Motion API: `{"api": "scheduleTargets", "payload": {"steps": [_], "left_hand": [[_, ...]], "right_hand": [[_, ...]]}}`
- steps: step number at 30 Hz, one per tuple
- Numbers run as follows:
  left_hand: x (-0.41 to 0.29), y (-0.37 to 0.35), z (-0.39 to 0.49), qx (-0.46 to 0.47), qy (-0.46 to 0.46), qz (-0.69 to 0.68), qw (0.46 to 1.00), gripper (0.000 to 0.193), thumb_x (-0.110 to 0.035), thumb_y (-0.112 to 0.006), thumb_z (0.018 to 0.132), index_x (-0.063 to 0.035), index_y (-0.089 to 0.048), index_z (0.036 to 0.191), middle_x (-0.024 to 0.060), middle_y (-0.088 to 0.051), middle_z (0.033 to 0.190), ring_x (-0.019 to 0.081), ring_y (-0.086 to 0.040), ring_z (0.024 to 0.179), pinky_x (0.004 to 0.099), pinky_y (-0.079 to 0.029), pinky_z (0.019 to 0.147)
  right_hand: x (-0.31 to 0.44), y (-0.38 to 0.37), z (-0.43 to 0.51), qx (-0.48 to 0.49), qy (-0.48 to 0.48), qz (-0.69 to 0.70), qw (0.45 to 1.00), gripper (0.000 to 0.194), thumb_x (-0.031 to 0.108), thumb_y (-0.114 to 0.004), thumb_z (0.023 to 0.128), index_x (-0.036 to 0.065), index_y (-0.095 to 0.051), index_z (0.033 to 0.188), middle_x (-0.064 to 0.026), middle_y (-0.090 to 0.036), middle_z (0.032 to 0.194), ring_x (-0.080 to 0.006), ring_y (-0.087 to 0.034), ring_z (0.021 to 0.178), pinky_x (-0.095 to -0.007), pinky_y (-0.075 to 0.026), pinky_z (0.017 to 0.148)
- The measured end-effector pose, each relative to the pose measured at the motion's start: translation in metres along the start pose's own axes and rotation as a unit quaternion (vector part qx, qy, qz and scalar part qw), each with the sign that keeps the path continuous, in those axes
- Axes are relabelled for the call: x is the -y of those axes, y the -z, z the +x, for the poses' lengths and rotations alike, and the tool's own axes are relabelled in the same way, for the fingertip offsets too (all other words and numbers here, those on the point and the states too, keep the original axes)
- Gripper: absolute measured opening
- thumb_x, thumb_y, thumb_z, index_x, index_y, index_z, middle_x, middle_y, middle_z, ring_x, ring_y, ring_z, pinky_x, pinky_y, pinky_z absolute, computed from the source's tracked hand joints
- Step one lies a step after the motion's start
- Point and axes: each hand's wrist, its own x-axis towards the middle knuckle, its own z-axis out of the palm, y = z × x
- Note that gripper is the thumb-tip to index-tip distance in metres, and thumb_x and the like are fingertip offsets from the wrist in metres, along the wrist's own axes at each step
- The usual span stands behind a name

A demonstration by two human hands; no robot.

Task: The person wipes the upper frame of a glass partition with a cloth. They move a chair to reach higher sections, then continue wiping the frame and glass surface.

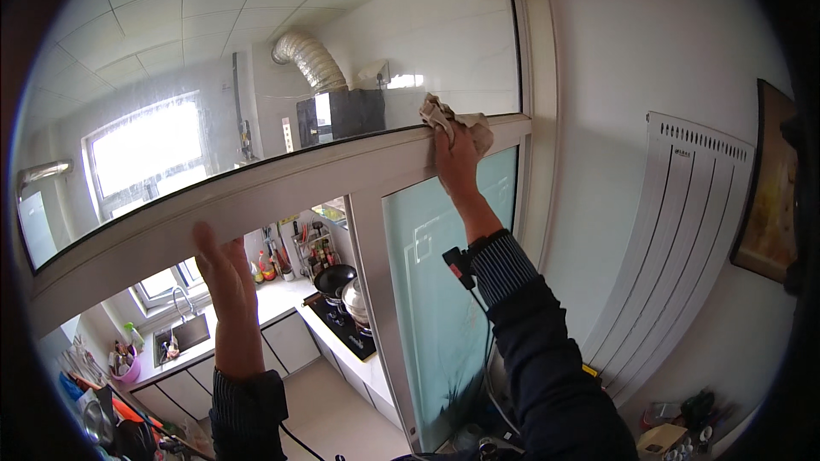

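My right hand point(456, 157) is closed on a crumpled beige cloth point(475, 128). The cloth presses against the white crossbar point(307, 169) near its right end, just under the upper glass pane point(442, 32). On the left, my left hand point(227, 275) grips the lower edge of the same crossbar. Its thumb lies on the front face, while the other fingers reach behind the edge and are partly hidden. Below my right hand is a frosted glass sliding door panel point(442, 307) in a white frame. A dark cable plug point(459, 267) hangs by my right cuff.
Through the doorway are a cooktop point(339, 326) with a black wok point(334, 280), a sink point(182, 336) and a pink container point(125, 365). A white radiator point(679, 250) and a framed picture point(765, 192) are on the right wall. A cardboard box point(661, 440) sits low at right.
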Motion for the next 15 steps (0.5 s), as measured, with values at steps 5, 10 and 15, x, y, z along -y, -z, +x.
{"api": "scheduleTargets", "payload": {"steps": [5,10,15], "left_hand": [[-0.003,0.0,0.0,-0.002,0.013,-0.012,1.0,0.066,-0.047,-0.061,0.094,-0.0095,-0.036,0.142,0.0095,-0.044,0.137,0.0231,-0.041,0.133,0.042,-0.033,0.116],[-0.005,-0.001,-0.002,0.017,0.015,-0.035,0.999,0.062,-0.045,-0.061,0.095,-0.0089,-0.039,0.14,0.0085,-0.045,0.135,0.0224,-0.044,0.129,0.044,-0.035,0.113],[-0.007,-0.006,-0.005,-0.006,0.004,-0.013,1.0,0.063,-0.046,-0.063,0.094,-0.0065,-0.041,0.138,0.0099,-0.048,0.132,0.0231,-0.046,0.126,0.0448,-0.036,0.111]], "right_hand": [[0.055,-0.024,-0.028,-0.029,0.166,0.101,0.981,0.028,0.009,-0.056,0.08,0.001,-0.066,0.105,-0.0207,-0.06,0.109,-0.0409,-0.054,0.104,-0.0472,-0.041,0.097],[0.045,-0.026,-0.026,0.011,0.157,0.118,0.98,0.029,0.008,-0.053,0.086,0.0,-0.063,0.112,-0.0226,-0.056,0.113,-0.0408,-0.054,0.102,-0.0457,-0.043,0.095],[0.038,-0.035,-0.03,-0.029,0.123,0.111,0.986,0.025,0.009,-0.054,0.086,-0.002,-0.062,0.107,-0.0229,-0.056,0.109,-0.0425,-0.053,0.1,-0.0481,-0.044,0.09]]}}
